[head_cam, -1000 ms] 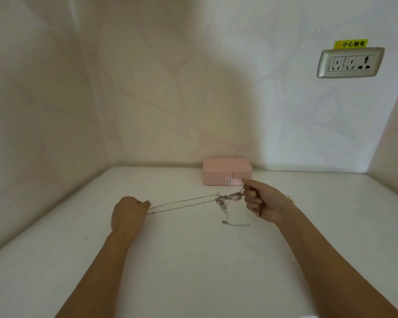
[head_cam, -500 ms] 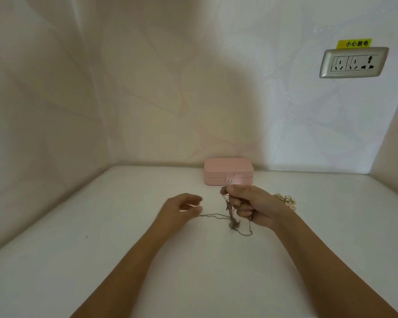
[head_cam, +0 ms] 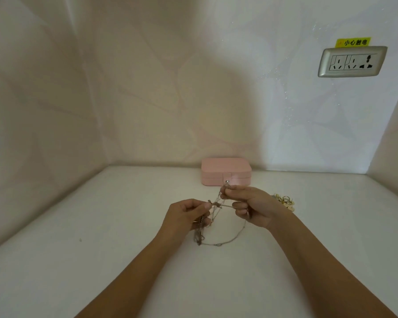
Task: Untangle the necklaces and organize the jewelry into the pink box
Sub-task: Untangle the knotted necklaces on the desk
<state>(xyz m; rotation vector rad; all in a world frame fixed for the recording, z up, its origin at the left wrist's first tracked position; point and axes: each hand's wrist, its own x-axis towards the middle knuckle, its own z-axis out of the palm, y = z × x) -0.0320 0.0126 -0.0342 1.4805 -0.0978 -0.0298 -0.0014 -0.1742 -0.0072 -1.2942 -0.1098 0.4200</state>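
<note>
Silver-grey necklaces (head_cam: 216, 204) being teased apart over the white bench (head_cam: 90, 260).
The tangle is pinched at its knot by the left hand (head_cam: 184, 216) and higher up by the right hand (head_cam: 255, 206); strands are best eased loose, not yanked. The pink box (head_cam: 225, 172) is set shut by the far wall, gold jewelry (head_cam: 285, 201) at its right.

The necklaces (head_cam: 216, 204) are too thin and knotted to count strand by strand, the gold jewelry (head_cam: 285, 201) sits half hidden behind the right hand (head_cam: 255, 206), the pink box (head_cam: 225, 172) is shut over its inside, and both forearms (head_cam: 313, 260) run out of sight at the bottom.
</note>
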